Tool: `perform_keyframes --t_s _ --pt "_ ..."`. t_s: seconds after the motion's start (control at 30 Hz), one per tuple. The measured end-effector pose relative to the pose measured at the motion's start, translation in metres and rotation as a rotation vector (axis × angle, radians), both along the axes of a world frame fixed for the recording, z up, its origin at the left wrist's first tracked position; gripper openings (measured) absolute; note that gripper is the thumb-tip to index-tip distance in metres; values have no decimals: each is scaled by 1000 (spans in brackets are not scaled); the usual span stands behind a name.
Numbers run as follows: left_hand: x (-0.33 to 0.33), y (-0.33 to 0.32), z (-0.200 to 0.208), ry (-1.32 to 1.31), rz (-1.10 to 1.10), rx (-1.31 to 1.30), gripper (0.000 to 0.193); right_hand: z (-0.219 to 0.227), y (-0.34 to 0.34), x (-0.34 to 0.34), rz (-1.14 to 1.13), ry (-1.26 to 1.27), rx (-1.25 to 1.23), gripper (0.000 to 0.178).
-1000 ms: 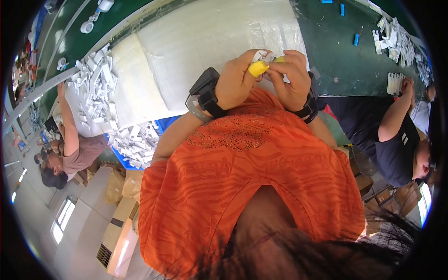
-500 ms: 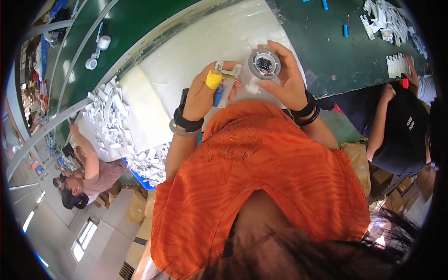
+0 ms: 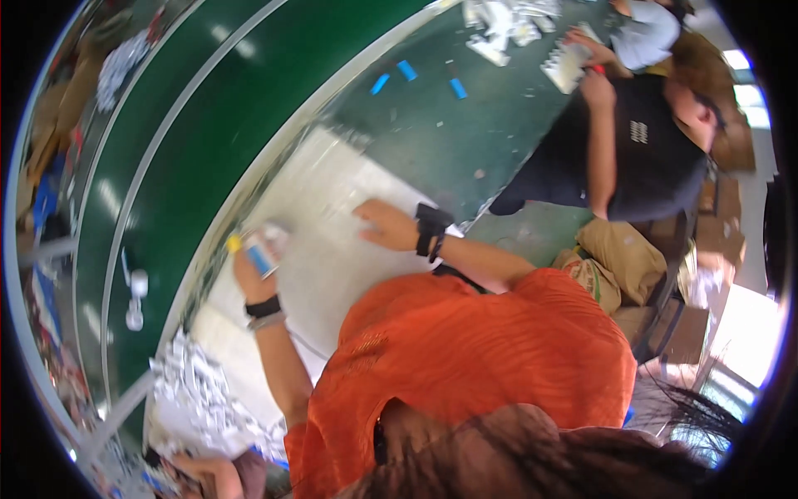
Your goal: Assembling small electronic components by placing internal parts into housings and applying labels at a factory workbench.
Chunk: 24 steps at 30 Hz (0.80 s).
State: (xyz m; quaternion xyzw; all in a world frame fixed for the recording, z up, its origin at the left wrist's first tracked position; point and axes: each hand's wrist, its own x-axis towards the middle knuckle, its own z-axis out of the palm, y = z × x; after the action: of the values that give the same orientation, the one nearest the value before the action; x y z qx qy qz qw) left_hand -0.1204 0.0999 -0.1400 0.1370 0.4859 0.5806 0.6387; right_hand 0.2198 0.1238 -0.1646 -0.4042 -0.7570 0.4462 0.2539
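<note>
Over a smooth, pale sheet (image 3: 320, 183), the left hand (image 3: 253, 279) grips a blurred blue, white and yellow assembly (image 3: 262, 254); the right hand (image 3: 389, 225) spreads loosely.

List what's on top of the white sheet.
On the sheet, white parts appear heaped leftward. The left hand holds a blurred white-and-blue piece over it; the right hand is over it, contact unclear. The orange shirt hides its near part and anything there.

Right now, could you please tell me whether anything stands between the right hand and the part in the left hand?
Nothing visible does: only white sheet shows between the right hand and the blurred part in the left hand.
</note>
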Motion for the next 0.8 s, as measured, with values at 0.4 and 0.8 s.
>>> perform_keyframes --t_s 0.4,0.8 --pt "-42 38 33 185 599 -15 49 11 9 15 -66 161 -233 34" --pt "126 -75 388 -691 -571 944 67 0 9 11 -28 164 -146 34"
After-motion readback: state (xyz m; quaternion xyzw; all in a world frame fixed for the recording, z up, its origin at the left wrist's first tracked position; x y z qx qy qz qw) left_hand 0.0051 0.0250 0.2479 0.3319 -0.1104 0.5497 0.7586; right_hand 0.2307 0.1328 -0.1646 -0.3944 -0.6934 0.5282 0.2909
